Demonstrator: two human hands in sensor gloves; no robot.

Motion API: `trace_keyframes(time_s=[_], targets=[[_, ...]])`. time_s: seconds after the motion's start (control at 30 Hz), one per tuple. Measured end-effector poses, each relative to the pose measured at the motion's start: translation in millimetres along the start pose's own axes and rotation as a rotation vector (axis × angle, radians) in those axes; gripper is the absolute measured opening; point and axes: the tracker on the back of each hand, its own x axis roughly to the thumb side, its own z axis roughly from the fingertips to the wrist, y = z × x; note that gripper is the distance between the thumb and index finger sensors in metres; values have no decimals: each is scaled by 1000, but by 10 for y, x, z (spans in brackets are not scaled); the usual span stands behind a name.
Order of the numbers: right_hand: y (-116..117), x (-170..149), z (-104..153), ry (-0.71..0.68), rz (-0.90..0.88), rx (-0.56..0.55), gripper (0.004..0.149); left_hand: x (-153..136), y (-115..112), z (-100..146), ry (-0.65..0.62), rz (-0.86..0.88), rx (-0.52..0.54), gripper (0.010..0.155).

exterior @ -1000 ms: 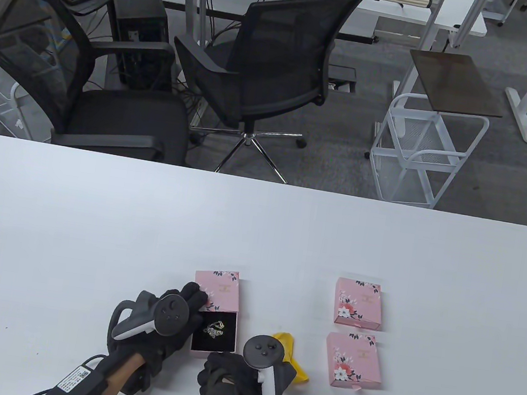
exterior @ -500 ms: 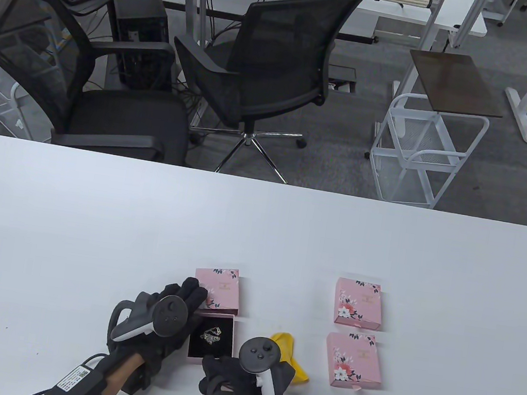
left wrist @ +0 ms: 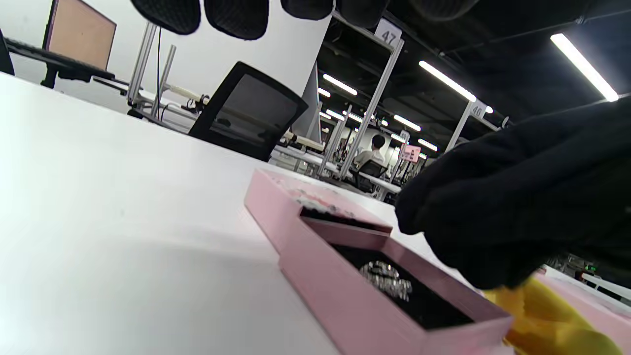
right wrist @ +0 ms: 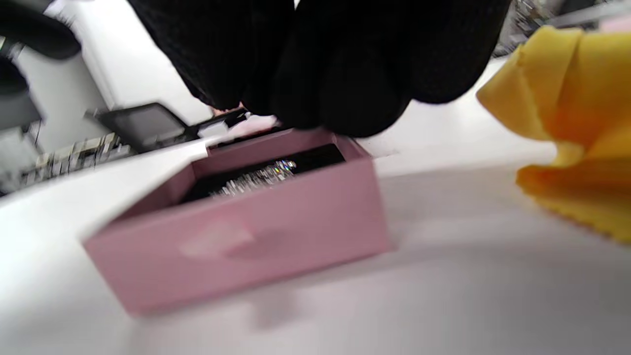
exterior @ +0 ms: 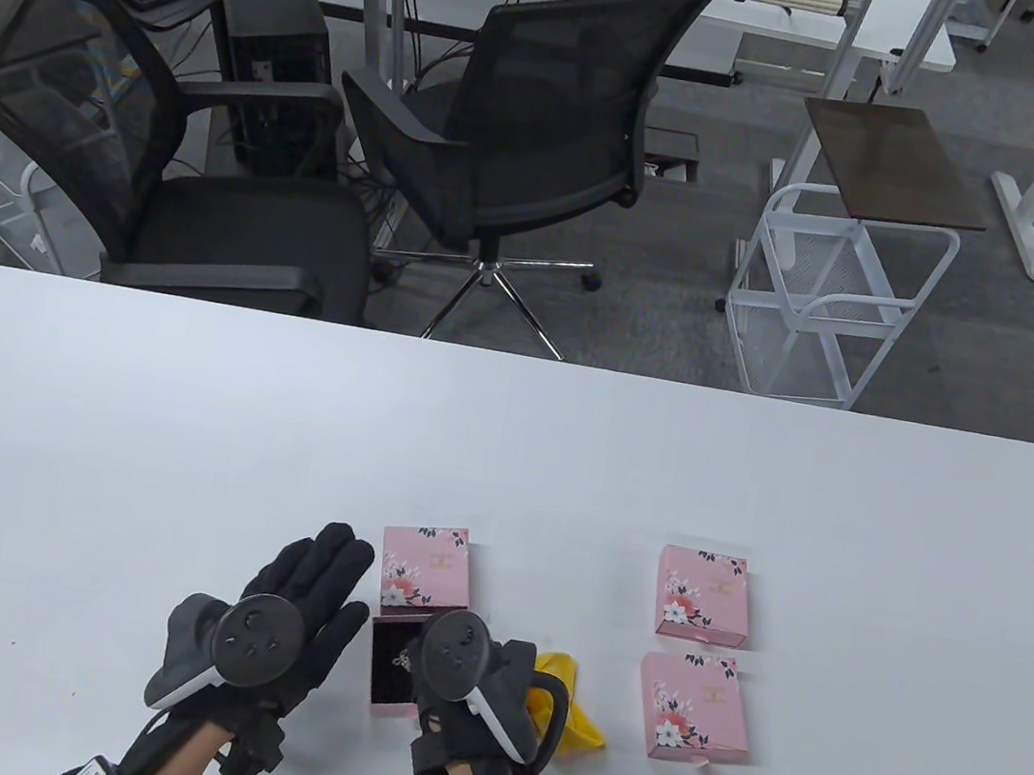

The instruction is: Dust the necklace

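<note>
The pink box's sleeve [exterior: 422, 566] lies on the white table [exterior: 506, 463], with its drawer [exterior: 388, 672] pulled out toward me. A sparkly necklace [right wrist: 256, 180] lies on the drawer's black lining; it also shows in the left wrist view [left wrist: 384, 278]. My right hand [exterior: 441, 651] hovers over the drawer, fingers [right wrist: 345, 64] bunched above its far end, nothing seen in them. My left hand [exterior: 323, 567] lies flat and open just left of the box, apart from it. A yellow cloth [exterior: 574, 703] lies crumpled right of the drawer.
Two closed pink floral boxes [exterior: 701, 594] [exterior: 695, 709] lie to the right of the cloth. Two black office chairs [exterior: 531, 149] stand beyond the table's far edge, with a white wire cart [exterior: 828, 297] further right.
My left hand has let go of the box, moved left and spread flat. My right hand has moved forward and left from the near edge to over the drawer.
</note>
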Motion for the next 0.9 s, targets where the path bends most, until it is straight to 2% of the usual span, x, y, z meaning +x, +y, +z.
trace_keyframes(time_s=[0.13,0.3,0.47,0.9], targets=[[37,120,31,-55,194,-14,39,-13,-57,8,-1,-43,-18,62],[109,177,19,-66,253,33,41,-7,-71,24,-7,-43,-16,62],[138,201,12,-56,296,32,46,-23,-71,32,-10,-45,-22,61],[247,325,29,-100,398,-46,41,-77,-43,48,8,-30,1,62]])
